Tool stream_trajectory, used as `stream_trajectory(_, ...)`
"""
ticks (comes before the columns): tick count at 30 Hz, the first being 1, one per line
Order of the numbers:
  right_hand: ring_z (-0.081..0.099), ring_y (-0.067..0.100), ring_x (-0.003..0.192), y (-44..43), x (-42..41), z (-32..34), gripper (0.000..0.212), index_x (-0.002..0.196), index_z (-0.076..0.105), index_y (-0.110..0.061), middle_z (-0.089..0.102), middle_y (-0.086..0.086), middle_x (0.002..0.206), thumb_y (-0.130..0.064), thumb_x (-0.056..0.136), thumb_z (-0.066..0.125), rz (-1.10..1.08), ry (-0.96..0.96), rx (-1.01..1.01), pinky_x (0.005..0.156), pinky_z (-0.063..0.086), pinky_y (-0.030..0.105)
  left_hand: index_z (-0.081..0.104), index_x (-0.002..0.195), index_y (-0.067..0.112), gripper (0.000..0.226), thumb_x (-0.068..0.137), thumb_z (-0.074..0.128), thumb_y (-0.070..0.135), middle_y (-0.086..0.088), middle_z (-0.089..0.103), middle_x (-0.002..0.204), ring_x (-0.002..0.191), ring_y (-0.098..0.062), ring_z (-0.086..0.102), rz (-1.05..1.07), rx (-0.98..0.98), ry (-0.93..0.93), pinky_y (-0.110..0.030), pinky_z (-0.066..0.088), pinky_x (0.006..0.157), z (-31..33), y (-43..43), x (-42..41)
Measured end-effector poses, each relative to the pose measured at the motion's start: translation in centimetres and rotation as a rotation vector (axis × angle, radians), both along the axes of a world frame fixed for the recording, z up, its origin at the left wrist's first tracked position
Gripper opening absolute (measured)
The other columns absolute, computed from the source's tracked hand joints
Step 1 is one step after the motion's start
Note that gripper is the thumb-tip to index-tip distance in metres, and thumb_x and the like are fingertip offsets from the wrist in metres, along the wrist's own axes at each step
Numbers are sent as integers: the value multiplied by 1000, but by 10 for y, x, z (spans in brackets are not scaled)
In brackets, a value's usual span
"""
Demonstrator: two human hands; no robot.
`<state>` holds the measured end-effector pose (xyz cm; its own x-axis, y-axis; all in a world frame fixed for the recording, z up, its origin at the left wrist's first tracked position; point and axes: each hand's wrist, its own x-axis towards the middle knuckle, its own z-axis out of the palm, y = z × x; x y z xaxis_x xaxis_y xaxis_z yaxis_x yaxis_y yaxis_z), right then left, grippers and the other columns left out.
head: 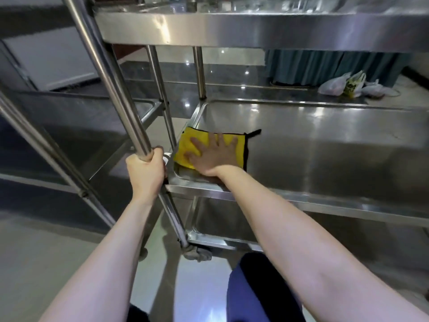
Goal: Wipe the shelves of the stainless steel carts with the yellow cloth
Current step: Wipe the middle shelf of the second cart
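A yellow cloth with a black edge lies flat in the near left corner of the middle shelf of a stainless steel cart. My right hand presses on it with fingers spread and straight. My left hand grips the cart's slanted steel post just beside that corner. The top shelf hangs overhead and the bottom shelf shows below.
A second steel cart stands close on the left. Several plastic bags lie on the floor at the back right, in front of a teal curtain. A caster wheel sits under the near corner. My blue-clad knee is below.
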<state>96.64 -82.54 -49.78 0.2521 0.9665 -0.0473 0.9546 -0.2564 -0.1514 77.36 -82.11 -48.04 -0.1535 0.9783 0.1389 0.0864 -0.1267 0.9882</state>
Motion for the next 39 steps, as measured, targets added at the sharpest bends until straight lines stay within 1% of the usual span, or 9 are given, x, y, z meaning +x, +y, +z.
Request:
stream_trajectory(4,-13,31,166,-27,-23,-3,72,163,6,-62,-7,0,181,-81,94,11,33,16,-36,119,-19,73,56,53,16,33,80,67,31,-8,54,51,50,-23,58,-23,33,19,-42,49,53,0,0,0)
stream_trajectory(8,-13,26,166,-66,16,0,66,161,4,-66,-9,-7,180,-76,97,15,10,36,-77,124,-13,69,60,68,11,26,85,68,30,-14,57,62,61,-25,59,-33,11,44,-55,58,64,2,-1,-1)
stream_trajectory(18,-11,22,166,-201,169,-3,68,160,4,-68,-7,-10,180,-84,96,16,-495,80,-78,126,-12,68,71,79,4,27,89,67,29,-18,69,72,69,-29,70,-66,-22,54,-56,62,75,3,4,-1)
stream_trajectory(20,-12,24,166,-202,162,-4,71,162,4,-65,-7,-7,181,-85,94,15,-525,70,-65,125,-13,69,68,96,1,33,91,69,33,-10,72,84,88,-33,74,13,0,96,-44,59,83,3,-4,0)
stream_trajectory(22,-12,26,166,-199,152,-4,75,162,3,-64,-6,-5,181,-87,92,12,-523,62,-49,124,-14,71,55,124,6,49,88,75,32,-1,64,112,115,-36,63,202,150,158,-31,43,98,0,-28,3)
stream_trajectory(24,-11,28,166,-198,146,-6,78,163,1,-63,-6,-4,181,-89,90,8,-516,57,-35,123,-14,72,51,135,5,59,86,76,27,-10,54,130,125,-37,53,335,498,280,-40,38,111,-8,-64,17)
stream_trajectory(27,-11,29,166,-197,142,-9,79,163,-1,-62,-7,-4,181,-89,89,4,-518,40,-11,121,-16,73,59,130,9,38,96,65,24,-13,55,126,121,-35,53,-15,834,533,-48,40,108,-16,-105,75)
stream_trajectory(31,-12,28,166,-197,138,-7,70,163,0,-62,-8,-4,181,-82,96,7,-518,41,-4,121,-17,73,66,134,8,35,104,54,22,-15,61,136,128,-39,55,-418,569,772,-49,38,112,-7,-110,144)
stream_trajectory(39,-12,24,166,-211,150,-5,61,162,-3,-64,-10,-10,180,-75,103,8,-416,20,-24,126,-13,68,56,151,7,60,108,31,40,-22,49,162,158,-39,35,-479,501,1105,-54,22,129,-33,-90,170)
